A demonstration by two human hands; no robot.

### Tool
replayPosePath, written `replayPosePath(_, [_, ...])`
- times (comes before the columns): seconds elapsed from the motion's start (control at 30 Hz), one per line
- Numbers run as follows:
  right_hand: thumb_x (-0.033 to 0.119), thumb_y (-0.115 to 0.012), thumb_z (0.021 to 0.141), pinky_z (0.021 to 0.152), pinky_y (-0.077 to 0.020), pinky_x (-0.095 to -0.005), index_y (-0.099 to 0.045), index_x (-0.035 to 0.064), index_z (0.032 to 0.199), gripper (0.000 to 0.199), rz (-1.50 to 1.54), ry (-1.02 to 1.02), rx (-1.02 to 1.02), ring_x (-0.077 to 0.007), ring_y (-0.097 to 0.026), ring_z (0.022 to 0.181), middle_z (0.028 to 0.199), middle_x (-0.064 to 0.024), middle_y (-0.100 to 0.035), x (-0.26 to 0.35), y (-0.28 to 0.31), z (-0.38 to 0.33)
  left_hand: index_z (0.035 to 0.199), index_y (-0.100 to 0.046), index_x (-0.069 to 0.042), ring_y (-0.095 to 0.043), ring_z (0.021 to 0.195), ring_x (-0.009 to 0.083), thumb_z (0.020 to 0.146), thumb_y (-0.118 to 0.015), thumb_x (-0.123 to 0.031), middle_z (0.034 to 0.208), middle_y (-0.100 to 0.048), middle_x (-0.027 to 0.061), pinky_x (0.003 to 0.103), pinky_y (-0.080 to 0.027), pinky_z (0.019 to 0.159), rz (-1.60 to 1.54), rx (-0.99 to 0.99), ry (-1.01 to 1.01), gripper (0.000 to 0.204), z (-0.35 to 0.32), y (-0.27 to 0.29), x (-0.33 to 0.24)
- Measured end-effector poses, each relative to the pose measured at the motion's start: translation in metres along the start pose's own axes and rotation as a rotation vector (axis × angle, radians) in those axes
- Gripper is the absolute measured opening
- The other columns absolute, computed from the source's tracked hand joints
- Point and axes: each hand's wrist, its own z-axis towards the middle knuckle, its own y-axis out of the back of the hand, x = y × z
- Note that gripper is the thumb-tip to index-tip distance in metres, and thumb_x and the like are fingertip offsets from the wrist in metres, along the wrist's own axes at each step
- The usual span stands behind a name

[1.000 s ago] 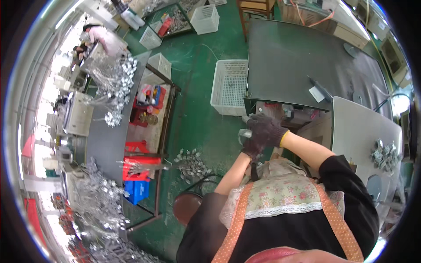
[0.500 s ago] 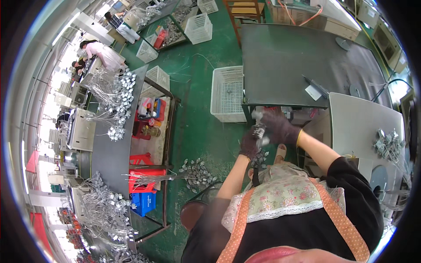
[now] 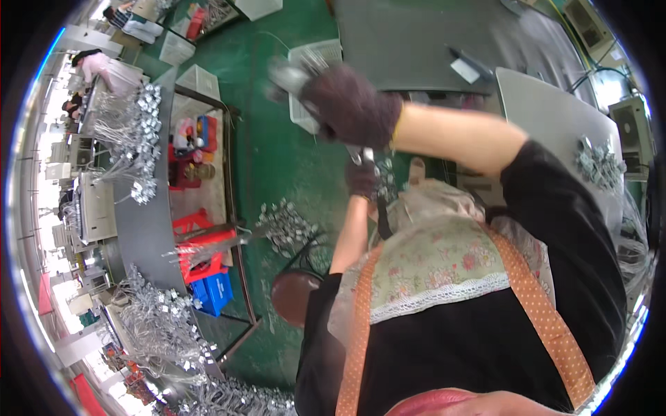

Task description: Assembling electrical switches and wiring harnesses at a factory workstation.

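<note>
My right hand (image 3: 354,104), in a dark brown glove with a yellow cuff, reaches forward and left over the white plastic crate. Its fingers close round silvery metal pieces (image 3: 295,76), smeared by motion. Lower down and nearer my body, my left hand (image 3: 362,177), gloved alike, closes on a small silvery metal piece (image 3: 362,155). A bundle of grey metal-ended wires (image 3: 386,177) hangs just to its right. The white plastic crate (image 3: 300,114) stands on the green floor, partly hidden behind my right hand.
A dark table (image 3: 409,48) stands ahead, with a grey worktop (image 3: 548,118) at right. On the left, a long bench (image 3: 142,225) carries heaps of silvery wires (image 3: 156,312). Another wire bundle (image 3: 286,225) juts out above a round brown stool (image 3: 295,298). Co-workers are at far left.
My right hand has swung forward and left with the silvery pieces, away from my left hand. My left hand has shifted slightly left and up in view. The whole view has shifted too.
</note>
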Motion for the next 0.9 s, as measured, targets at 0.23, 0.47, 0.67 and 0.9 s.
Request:
replayPosePath(0.23, [0.008, -0.071, 0.070, 0.060, -0.0517, -0.0389, -0.062, 0.0045, 0.096, 0.028, -0.482, 0.662, 0.009, -0.0254, -0.064, 0.067, 0.074, -0.0080, -0.061, 0.088, 0.045, 0.110, 0.117, -0.062, -0.004, -0.063, 0.094, 0.0152, 0.094, -0.054, -0.021, 0.109, -0.065, 0.0046, 0.030, -0.054, 0.071, -0.940, -0.157, -0.174, 0.029, -0.012, 0.022, 0.057])
replayPosePath(0.47, [0.011, -0.069, 0.072, 0.061, -0.0520, -0.0393, -0.063, 0.0050, 0.095, 0.024, -0.637, 0.776, -0.016, -0.0258, -0.064, 0.069, 0.076, -0.0087, -0.062, 0.105, 0.081, 0.152, 0.133, -0.051, -0.008, -0.058, 0.058, 0.0116, 0.094, -0.047, -0.009, 0.106, -0.063, 0.0070, 0.025, -0.049, 0.046, -0.563, -0.060, -0.329, 0.040, -0.055, 0.184, -0.143])
replayPosePath(0.67, [0.014, -0.067, 0.074, 0.063, -0.0523, -0.0396, -0.064, 0.0055, 0.094, 0.021, -0.678, 0.819, -0.020, -0.0263, -0.065, 0.070, 0.078, -0.0092, -0.063, 0.119, 0.098, 0.172, 0.105, -0.063, -0.004, -0.058, 0.057, 0.0150, 0.092, -0.057, -0.012, 0.072, -0.059, 0.0015, 0.027, -0.048, 0.049, -0.655, 0.158, -0.515, 0.016, -0.085, 0.297, -0.256])
replayPosePath(0.9, [0.017, -0.065, 0.076, 0.064, -0.0526, -0.0400, -0.065, 0.0060, 0.092, 0.019, -0.644, 0.881, -0.017, -0.0267, -0.065, 0.072, 0.080, -0.0099, -0.065, 0.140, 0.100, 0.210, 0.105, -0.064, -0.003, -0.061, 0.079, 0.0164, 0.092, -0.057, -0.017, 0.094, -0.064, 0.0054, 0.032, -0.053, 0.067, -0.392, -0.533, -0.523, 0.021, -0.011, 0.271, -0.130])
